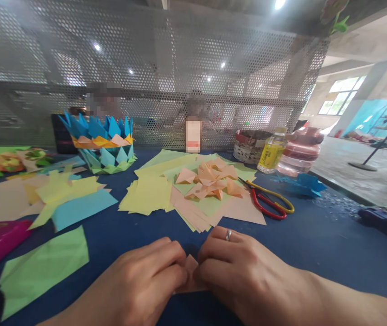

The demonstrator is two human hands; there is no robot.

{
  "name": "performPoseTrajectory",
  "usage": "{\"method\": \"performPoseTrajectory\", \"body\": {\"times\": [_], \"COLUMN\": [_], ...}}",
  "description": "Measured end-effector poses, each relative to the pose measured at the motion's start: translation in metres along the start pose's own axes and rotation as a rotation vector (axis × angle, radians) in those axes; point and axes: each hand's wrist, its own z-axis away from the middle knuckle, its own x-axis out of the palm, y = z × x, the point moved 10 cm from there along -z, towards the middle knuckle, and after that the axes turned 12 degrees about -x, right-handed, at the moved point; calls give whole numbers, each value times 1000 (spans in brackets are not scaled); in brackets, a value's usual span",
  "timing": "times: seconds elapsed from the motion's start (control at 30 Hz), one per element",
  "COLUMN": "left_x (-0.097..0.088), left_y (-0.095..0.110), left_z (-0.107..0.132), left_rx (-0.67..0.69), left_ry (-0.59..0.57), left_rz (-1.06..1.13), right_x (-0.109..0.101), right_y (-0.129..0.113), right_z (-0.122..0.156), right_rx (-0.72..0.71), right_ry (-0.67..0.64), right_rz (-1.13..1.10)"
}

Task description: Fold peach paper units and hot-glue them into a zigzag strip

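Observation:
Near the front of the dark blue table, my left hand (152,271) and my right hand (237,262) are curled round a small folded piece of peach paper (191,277). Its pointed tip shows between my fingers, while the rest is mostly covered by them. My right hand wears a ring. Just beyond my hands lies a fan of peach paper sheets (193,213). Behind that is a heap of folded peach paper pieces (214,179), on top of pale green sheets. Yellow paper sheets (146,192) are stacked to its left.
Scissors (270,201) with red and yellow handles lie right of the heap. A yellow-labelled bottle (271,151) and a pink jug (298,151) stand behind. A folded-paper bowl (103,142) sits back left. A magenta tool (1,242) and green sheet (47,267) lie left; a perforated screen (166,68) rises behind.

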Motion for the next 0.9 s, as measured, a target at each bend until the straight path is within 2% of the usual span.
{"method": "performPoseTrajectory", "body": {"times": [0.13,0.2,0.5,0.63,0.7,0.83,0.9], "left_x": [-16,-20,-10,-10,-9,-18,-22], "left_y": [9,13,17,20,22,23,23], "left_z": [3,5,14,24,25,21,17], "left_rx": [116,171,190,207,212,189,171], "left_ry": [227,303,413,527,548,585,562], "left_rz": [19,30,-149,-268,-305,-254,-194], "right_x": [0,2,1,-3,-3,-5,-7], "right_y": [-4,-6,-10,-11,-13,-13,-13], "right_z": [4,5,7,7,7,7,7], "right_rx": [-35,-64,-85,-93,-99,-89,-86], "right_ry": [0,2,21,47,45,77,94], "right_rz": [62,76,174,224,232,227,232]}}
